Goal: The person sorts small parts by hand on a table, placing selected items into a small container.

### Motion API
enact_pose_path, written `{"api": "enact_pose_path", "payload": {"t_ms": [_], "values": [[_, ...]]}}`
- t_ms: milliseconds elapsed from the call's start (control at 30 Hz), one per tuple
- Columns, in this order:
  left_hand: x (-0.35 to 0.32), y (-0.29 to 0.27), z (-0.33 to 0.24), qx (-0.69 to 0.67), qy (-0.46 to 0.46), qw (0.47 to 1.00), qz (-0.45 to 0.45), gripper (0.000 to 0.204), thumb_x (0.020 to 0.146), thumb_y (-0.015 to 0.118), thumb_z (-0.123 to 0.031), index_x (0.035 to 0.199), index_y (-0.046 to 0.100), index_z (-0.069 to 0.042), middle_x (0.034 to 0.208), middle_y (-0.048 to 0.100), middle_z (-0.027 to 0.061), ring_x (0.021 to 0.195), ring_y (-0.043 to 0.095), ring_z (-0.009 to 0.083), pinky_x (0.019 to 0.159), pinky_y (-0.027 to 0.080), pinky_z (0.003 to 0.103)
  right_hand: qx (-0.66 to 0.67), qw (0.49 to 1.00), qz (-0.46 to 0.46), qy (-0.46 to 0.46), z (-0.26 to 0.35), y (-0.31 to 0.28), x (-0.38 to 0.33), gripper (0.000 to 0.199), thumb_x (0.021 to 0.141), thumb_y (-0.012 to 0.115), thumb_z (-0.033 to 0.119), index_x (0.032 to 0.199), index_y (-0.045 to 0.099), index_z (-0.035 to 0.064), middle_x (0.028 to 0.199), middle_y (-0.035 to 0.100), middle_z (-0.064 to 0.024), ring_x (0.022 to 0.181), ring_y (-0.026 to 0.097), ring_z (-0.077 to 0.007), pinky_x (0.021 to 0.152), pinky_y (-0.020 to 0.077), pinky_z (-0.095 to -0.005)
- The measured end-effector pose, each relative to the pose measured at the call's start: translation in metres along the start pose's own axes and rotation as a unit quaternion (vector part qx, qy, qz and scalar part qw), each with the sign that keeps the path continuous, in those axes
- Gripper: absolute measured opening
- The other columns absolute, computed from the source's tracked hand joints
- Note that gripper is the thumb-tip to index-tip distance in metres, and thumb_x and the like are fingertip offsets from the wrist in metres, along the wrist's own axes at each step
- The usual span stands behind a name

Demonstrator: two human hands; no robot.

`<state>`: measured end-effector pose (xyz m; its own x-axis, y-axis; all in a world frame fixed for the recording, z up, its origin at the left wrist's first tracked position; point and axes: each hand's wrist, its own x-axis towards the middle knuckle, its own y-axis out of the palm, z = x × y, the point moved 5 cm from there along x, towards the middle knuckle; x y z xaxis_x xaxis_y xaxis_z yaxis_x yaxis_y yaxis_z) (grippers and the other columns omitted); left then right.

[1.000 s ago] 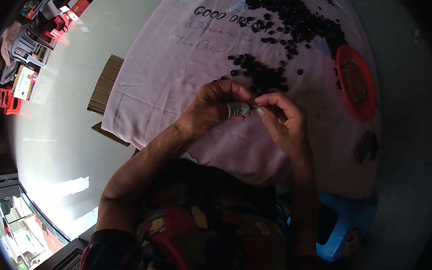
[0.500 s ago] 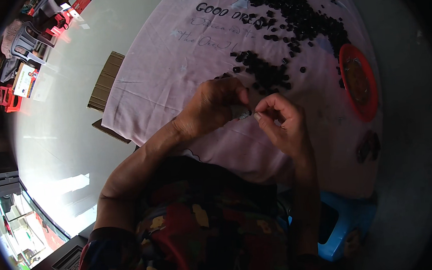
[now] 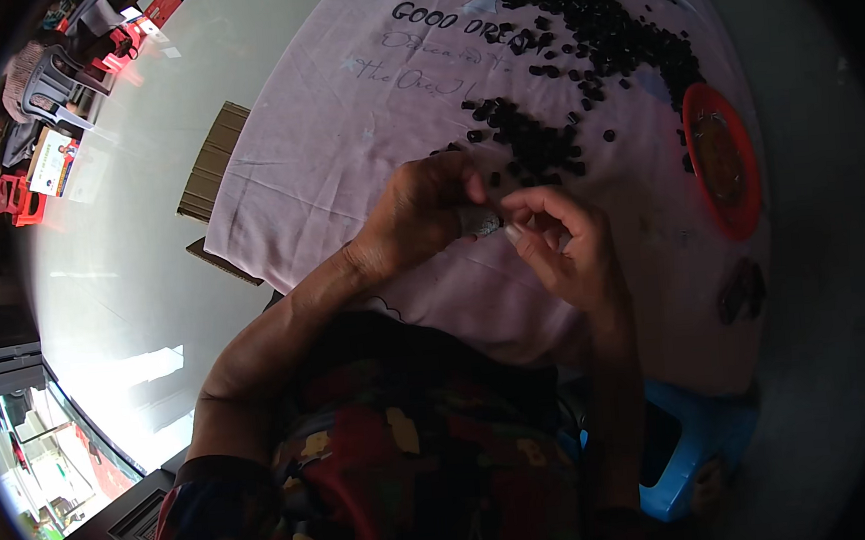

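Note:
My left hand (image 3: 423, 210) is curled closed, its thumb and forefinger pinched toward the right. Close against it, my right hand (image 3: 561, 236) has its thumb and bent fingers drawn together in a pinch. Between the two hands shows a small patch of silvery bits (image 3: 490, 225); whether it lies in the left fingers or on the cloth I cannot tell. Anything tiny in the fingertips is too small to name. Just beyond the hands lies a small heap of little black pieces (image 3: 529, 141) on the pink cloth (image 3: 315, 168).
A larger spread of black pieces (image 3: 595, 18) covers the far right of the cloth. A red plate (image 3: 755, 182) with brownish contents sits at the right edge, above a dark object (image 3: 741, 292). Cardboard (image 3: 214, 160) stands at the left; a blue stool (image 3: 705, 442) is lower right.
My right fingertips have come up and leftward, closing the gap to the left hand. The left fingers have shifted slightly. The black heap looks the same.

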<state>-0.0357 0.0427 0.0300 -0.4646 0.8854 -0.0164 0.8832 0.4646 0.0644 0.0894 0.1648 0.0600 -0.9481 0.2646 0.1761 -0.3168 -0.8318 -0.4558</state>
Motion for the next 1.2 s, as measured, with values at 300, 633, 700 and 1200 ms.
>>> {"api": "enact_pose_path", "payload": {"t_ms": [300, 633, 700, 1200], "values": [[-0.006, -0.032, -0.008, 0.087, 0.008, 0.995, -0.046, 0.027, 0.084, 0.062, 0.011, 0.109, 0.063, 0.000, 0.095, 0.069, 0.0050, 0.089, 0.066, 0.0113, 0.072, 0.053, 0.025, -0.216, 0.963, -0.070, -0.147, -0.007, 0.001, -0.004, 0.014, 0.077, 0.068, 0.000, 0.091, 0.068, 0.0029, 0.084, 0.066, -0.0104, 0.071, 0.064, -0.0234, 0.062, 0.0505, -0.0329], [0.020, -0.018, -0.017, 0.512, 0.224, 0.826, -0.074, 0.020, 0.079, 0.064, -0.007, 0.096, 0.072, -0.011, 0.097, 0.064, 0.0099, 0.099, 0.060, 0.0308, 0.082, 0.053, 0.041, -0.264, 0.955, -0.052, -0.127, 0.002, 0.008, 0.000, 0.013, 0.077, 0.068, 0.000, 0.089, 0.065, 0.0046, 0.086, 0.064, -0.0110, 0.079, 0.065, -0.0306, 0.068, 0.0518, -0.0383], [0.025, -0.021, -0.015, 0.515, 0.203, 0.831, -0.059, 0.020, 0.079, 0.064, -0.007, 0.097, 0.070, -0.012, 0.100, 0.060, 0.0106, 0.100, 0.059, 0.0329, 0.084, 0.053, 0.040, -0.242, 0.961, -0.050, -0.125, 0.002, 0.007, -0.001, 0.013, 0.078, 0.067, -0.001, 0.089, 0.065, 0.0051, 0.088, 0.064, -0.0113, 0.080, 0.065, -0.0309, 0.069, 0.0519, -0.0389], [0.011, -0.021, -0.005, 0.063, 0.071, 0.995, -0.044, 0.027, 0.092, 0.061, 0.000, 0.119, 0.064, 0.001, 0.106, 0.069, 0.0120, 0.098, 0.068, 0.0208, 0.083, 0.054, 0.029, -0.105, 0.990, -0.080, -0.043, -0.002, -0.006, -0.003, 0.017, 0.077, 0.065, -0.001, 0.094, 0.065, 0.0039, 0.082, 0.063, -0.0024, 0.066, 0.057, -0.0112, 0.064, 0.0463, -0.0253]]}}
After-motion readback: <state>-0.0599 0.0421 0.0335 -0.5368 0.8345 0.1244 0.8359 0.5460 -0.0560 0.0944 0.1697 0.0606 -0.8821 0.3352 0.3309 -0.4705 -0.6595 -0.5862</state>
